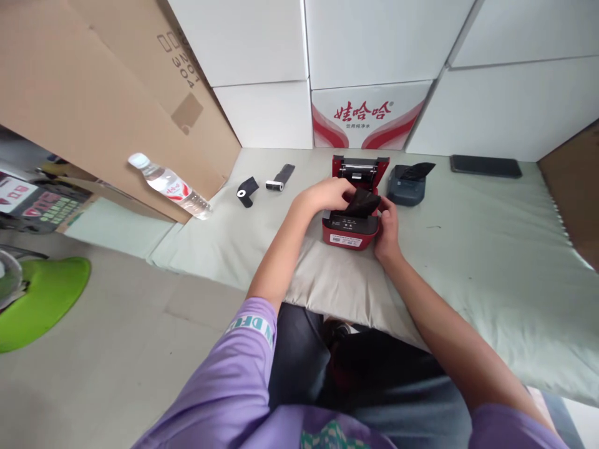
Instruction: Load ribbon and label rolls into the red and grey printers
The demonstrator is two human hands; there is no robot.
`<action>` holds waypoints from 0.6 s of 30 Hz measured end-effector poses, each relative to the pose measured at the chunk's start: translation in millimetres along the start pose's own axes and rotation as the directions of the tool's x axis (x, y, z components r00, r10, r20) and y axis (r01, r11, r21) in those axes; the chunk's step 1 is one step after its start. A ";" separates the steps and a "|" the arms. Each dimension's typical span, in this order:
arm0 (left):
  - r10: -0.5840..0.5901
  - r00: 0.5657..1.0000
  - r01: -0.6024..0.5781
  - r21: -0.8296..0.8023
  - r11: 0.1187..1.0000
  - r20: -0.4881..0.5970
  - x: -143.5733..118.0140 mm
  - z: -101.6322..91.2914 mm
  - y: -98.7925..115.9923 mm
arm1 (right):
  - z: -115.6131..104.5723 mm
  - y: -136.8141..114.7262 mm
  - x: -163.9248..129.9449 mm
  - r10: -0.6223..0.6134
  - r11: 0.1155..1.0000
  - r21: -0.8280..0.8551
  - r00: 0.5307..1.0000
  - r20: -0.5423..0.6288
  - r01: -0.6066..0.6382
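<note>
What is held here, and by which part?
Both hands, left and right, hold a black roll over the open red printer, left at its top-left end, right at its right end.

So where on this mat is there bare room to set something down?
Bare mat lies right of the red printer, between the phone and the near edge. A smaller patch lies between the black rolls and the left hand. It is crowded around the printers, the grey one included.

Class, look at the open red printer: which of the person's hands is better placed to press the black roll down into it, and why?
Probably the left hand: it lies over the black roll in the open red printer, fingers on it. The right hand grips the printer's right side, seemingly steadying it.
</note>
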State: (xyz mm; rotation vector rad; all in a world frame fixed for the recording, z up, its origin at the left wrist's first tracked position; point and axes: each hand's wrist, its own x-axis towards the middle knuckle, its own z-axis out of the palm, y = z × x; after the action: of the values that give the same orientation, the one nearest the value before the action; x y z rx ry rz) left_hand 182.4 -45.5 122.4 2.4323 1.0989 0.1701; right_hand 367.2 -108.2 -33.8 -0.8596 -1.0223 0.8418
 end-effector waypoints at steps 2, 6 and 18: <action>-0.032 0.998 0.028 0.079 0.996 0.054 3.0 -0.2 6.0 | 0.2 -1.0 -0.3 -0.003 1.000 0.000 1.000 0.001 0.003; -0.080 0.995 0.064 0.217 0.974 0.067 4.3 3.9 11.7 | 1.5 -3.9 0.1 -0.032 0.999 -0.012 0.999 0.004 0.032; 0.028 1.000 -0.026 0.124 0.992 -0.014 -5.1 -8.6 8.7 | 0.7 -2.5 1.5 -0.018 0.998 -0.062 1.000 -0.007 0.017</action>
State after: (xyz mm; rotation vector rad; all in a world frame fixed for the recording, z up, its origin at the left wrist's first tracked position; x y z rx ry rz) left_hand 182.3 -51.1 134.4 2.5608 1.1143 0.1330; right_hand 367.5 -107.8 -30.9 -0.9047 -1.0524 0.7949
